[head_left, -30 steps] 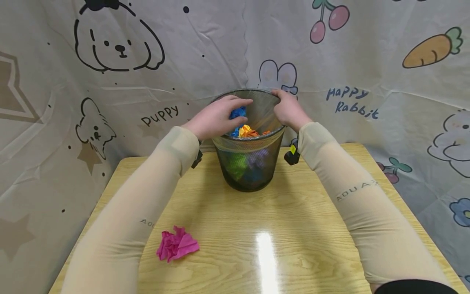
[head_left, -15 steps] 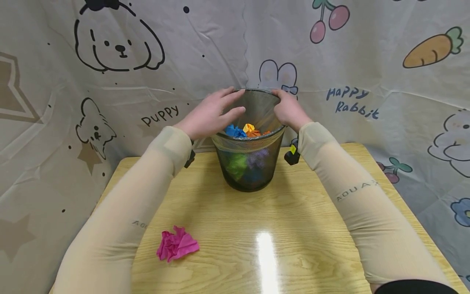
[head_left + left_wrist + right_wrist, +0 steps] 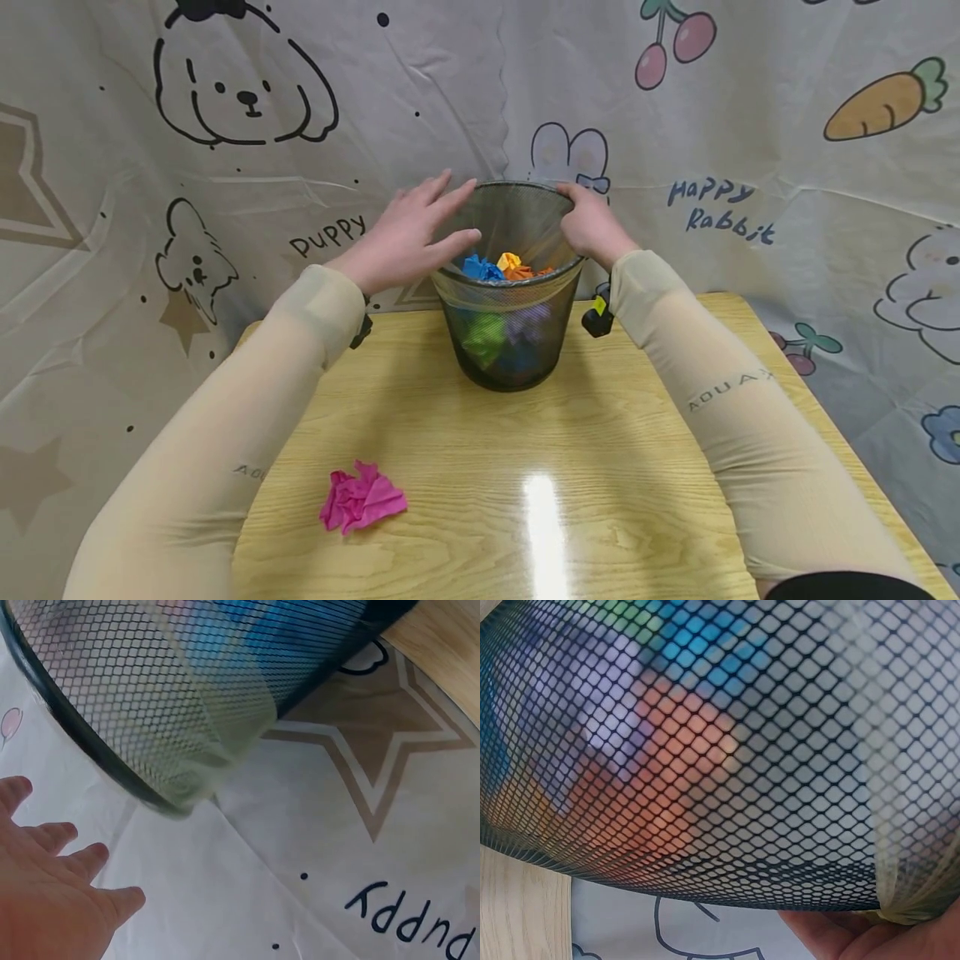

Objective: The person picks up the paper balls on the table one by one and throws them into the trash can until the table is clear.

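A black mesh wastebasket (image 3: 504, 371) with a thin see-through liner folded over its rim stands upright at the far side of the table. Crumpled blue paper (image 3: 482, 267) and orange-yellow paper (image 3: 517, 267) lie inside, with green and purple balls showing through the mesh. My right hand (image 3: 596, 223) grips the basket's right rim, thumb on top; in the right wrist view, its fingers (image 3: 817, 930) curl at the outside by the gathered liner. My left hand (image 3: 408, 229) is held at the left of the rim, fingers spread and holding nothing; the left wrist view shows it apart from the mesh.
A crumpled pink paper (image 3: 363, 497) lies on the wooden table (image 3: 450, 533) at the near left. A printed cloth (image 3: 420, 83) hangs close behind the basket and along the table's sides.
My left hand has let go of the blue paper, which dropped lower into the basket. It has drawn back to the left, its fingers spreading. The right hand stays on the rim.
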A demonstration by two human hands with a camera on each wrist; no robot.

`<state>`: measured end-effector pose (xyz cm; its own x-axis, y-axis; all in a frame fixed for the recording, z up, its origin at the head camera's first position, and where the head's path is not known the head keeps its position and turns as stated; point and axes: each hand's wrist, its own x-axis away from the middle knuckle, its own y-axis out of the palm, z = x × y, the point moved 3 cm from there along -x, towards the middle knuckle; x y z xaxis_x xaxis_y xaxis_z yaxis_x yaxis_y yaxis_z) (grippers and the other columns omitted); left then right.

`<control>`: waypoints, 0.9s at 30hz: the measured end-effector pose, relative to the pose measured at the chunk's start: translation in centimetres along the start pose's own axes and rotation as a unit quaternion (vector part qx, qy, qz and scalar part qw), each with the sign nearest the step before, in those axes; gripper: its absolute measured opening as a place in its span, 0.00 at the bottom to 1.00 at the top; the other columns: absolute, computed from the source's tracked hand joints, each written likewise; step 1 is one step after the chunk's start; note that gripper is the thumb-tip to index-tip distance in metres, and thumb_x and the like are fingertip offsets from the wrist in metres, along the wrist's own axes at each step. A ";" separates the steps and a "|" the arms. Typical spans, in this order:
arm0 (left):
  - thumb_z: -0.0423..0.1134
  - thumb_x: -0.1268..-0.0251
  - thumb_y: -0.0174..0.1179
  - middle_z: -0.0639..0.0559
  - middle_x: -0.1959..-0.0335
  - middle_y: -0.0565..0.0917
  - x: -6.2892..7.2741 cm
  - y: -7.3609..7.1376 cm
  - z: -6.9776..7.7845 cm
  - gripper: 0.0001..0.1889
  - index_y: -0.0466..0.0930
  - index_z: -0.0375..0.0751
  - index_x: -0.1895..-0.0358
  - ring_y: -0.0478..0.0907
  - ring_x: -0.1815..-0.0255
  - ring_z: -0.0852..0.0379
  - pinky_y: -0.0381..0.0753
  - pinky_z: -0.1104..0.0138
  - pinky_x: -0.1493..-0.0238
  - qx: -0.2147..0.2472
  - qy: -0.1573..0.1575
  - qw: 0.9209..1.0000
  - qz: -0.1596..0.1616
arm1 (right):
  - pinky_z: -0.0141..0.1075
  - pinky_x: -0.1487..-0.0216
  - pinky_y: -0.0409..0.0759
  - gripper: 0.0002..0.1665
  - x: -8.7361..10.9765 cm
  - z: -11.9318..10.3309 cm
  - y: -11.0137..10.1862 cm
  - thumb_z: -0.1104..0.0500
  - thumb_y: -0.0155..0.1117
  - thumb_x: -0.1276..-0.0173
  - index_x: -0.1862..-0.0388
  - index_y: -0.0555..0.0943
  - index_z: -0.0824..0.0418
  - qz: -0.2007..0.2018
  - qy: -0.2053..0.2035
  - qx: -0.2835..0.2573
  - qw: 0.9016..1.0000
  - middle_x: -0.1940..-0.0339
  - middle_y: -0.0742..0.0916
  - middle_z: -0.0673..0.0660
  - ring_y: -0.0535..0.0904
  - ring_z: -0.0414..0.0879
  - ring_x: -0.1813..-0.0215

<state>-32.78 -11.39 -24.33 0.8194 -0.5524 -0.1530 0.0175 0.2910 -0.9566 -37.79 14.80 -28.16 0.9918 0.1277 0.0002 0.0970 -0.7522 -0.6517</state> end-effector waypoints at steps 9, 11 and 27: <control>0.69 0.24 0.42 0.52 0.15 0.34 3.3 -0.3 -2.1 0.41 0.38 0.65 0.16 0.33 0.16 0.48 0.29 0.43 0.23 -0.005 -0.016 1.000 0.017 | 0.44 0.52 0.68 0.43 0.1 -0.1 0.1 0.72 0.34 0.28 0.14 0.51 0.55 -0.003 0.005 -0.003 1.000 0.16 0.57 0.55 0.62 0.54 0.28; 0.69 0.24 0.43 0.51 0.15 0.34 3.9 -0.2 -2.5 0.41 0.38 0.64 0.16 0.33 0.16 0.47 0.29 0.43 0.23 -0.013 -0.018 1.000 0.014 | 0.43 0.54 0.69 0.43 0.0 -0.2 0.1 0.72 0.34 0.28 0.14 0.51 0.55 -0.002 0.004 -0.001 1.000 0.16 0.57 0.55 0.62 0.54 0.28; 0.68 0.25 0.47 0.47 0.15 0.40 8.9 2.2 -3.2 0.43 0.40 0.60 0.15 0.38 0.17 0.41 0.33 0.41 0.22 -0.037 -0.008 0.999 0.003 | 0.45 0.40 0.65 0.44 0.0 0.0 0.0 0.73 0.34 0.29 0.14 0.50 0.56 -0.002 0.005 -0.004 1.000 0.16 0.57 0.57 0.59 0.52 0.24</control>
<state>-27.30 -18.18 -28.60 0.8286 -0.5381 -0.1546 -0.0283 0.2356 -0.9714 -37.82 14.77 -28.13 0.9922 0.1245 0.0101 0.1016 -0.7568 -0.6457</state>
